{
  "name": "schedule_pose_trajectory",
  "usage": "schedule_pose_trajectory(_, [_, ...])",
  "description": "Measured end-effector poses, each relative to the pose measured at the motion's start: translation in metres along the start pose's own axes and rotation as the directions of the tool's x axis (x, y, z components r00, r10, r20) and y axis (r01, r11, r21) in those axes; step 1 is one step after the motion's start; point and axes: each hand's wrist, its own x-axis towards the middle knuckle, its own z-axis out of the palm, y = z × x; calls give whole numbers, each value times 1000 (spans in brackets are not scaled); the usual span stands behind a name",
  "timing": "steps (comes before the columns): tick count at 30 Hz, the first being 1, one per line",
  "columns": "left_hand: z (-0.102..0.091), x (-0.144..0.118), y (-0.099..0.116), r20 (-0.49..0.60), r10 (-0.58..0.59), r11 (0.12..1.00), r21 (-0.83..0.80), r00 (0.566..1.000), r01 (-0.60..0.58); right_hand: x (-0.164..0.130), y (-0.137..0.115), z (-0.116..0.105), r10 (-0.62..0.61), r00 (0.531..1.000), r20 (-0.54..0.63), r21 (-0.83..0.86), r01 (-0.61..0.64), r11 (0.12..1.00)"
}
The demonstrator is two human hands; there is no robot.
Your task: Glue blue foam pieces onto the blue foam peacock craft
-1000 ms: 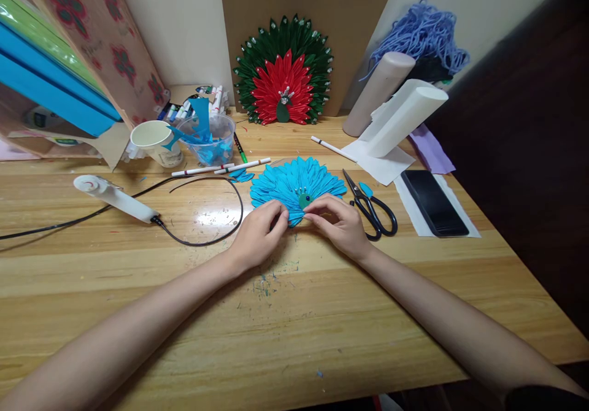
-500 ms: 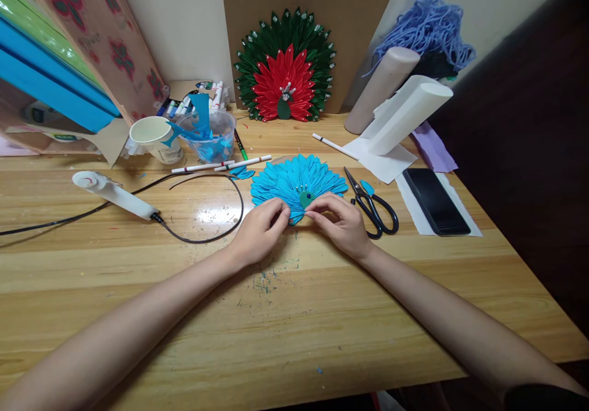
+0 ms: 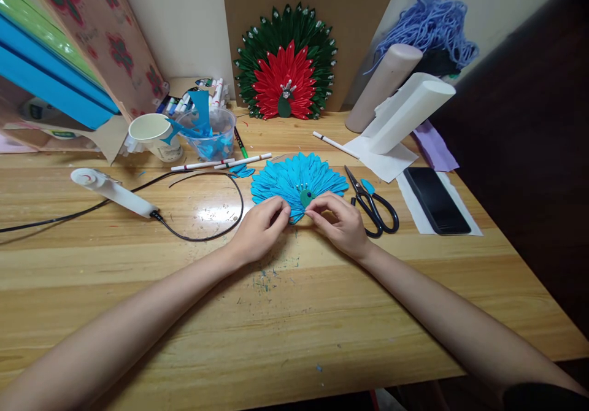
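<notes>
A blue paper peacock (image 3: 294, 175) with layered, petal-like feathers lies on the wooden table in front of me. Its green head piece (image 3: 306, 197) has a dark blue eye and small pale crest tips. At the lower left edge of the peacock, my left hand (image 3: 264, 224) is closed, its fingertips on the paper. My right hand (image 3: 338, 221) pinches at the lower edge of the green piece; anything small between those fingertips is hidden. Black-handled scissors (image 3: 375, 208) lie just right of my right hand, a blue paper petal (image 3: 367, 186) beside them.
A white corded tool (image 3: 113, 193) lies left, its black cable looping near my left hand. Behind are a paper cup (image 3: 154, 132), a plastic tub (image 3: 214, 138) of blue scraps and a green-red paper peacock (image 3: 285, 67). Paper rolls (image 3: 411, 116) and a phone (image 3: 437, 199) sit right.
Both hands keep the same hold on the peacock. The view has shifted very slightly; nothing else visibly moves.
</notes>
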Motion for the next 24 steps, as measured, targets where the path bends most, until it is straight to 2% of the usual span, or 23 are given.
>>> schedule_pose_trajectory(14, [1,0,-2,-7,3,1000,12,1000,-3,0,-1,-1,1,999,38,4,-1,1000])
schedule_pose_trajectory(24, [3,1,-4,-39,-19,1000,19,999,20,-1,-1,-2,54,994,-97,48,-50,998])
